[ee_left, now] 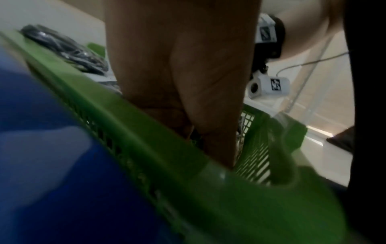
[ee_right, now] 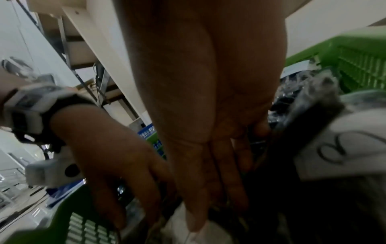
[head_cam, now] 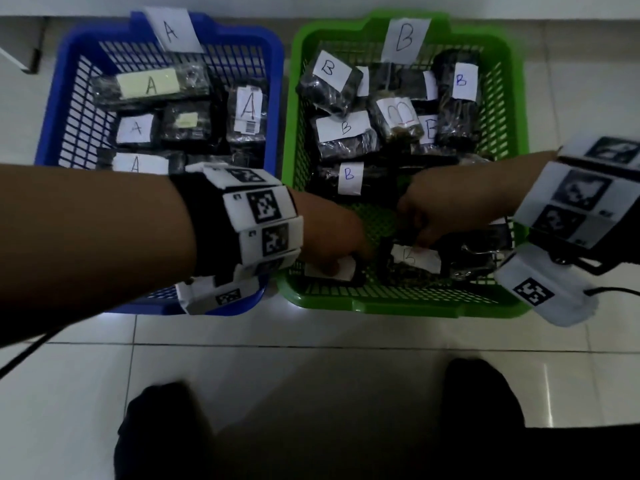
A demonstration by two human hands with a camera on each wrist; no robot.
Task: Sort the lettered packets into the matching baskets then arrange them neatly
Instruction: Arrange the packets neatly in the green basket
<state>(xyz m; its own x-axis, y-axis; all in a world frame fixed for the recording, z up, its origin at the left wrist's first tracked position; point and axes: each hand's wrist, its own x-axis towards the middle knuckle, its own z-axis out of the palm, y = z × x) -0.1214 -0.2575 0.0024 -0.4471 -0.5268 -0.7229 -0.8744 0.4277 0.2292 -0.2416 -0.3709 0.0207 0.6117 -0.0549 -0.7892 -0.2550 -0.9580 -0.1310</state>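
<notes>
A blue basket (head_cam: 48, 133) marked A holds several dark packets with A labels. To its right, a green basket (head_cam: 398, 304) marked B holds several B packets. Both hands reach into the green basket's near end. My left hand (head_cam: 332, 268) has its fingers down on a packet with a white label (head_cam: 346, 270) in the near-left corner. My right hand (head_cam: 420, 242) touches a B-labelled packet (head_cam: 415, 259) with straight fingers (ee_right: 196, 214). In the right wrist view my left hand (ee_right: 133, 214) points down with its fingers spread, and a tilted B packet (ee_right: 344, 145) lies beside my right hand.
Paper cards reading A (head_cam: 173, 29) and B (head_cam: 407, 38) stand on the baskets' far rims. The baskets sit side by side on a white tiled floor (head_cam: 311, 375). Two feet in dark socks (head_cam: 156, 427) stand in front. A cable (head_cam: 609, 291) trails right.
</notes>
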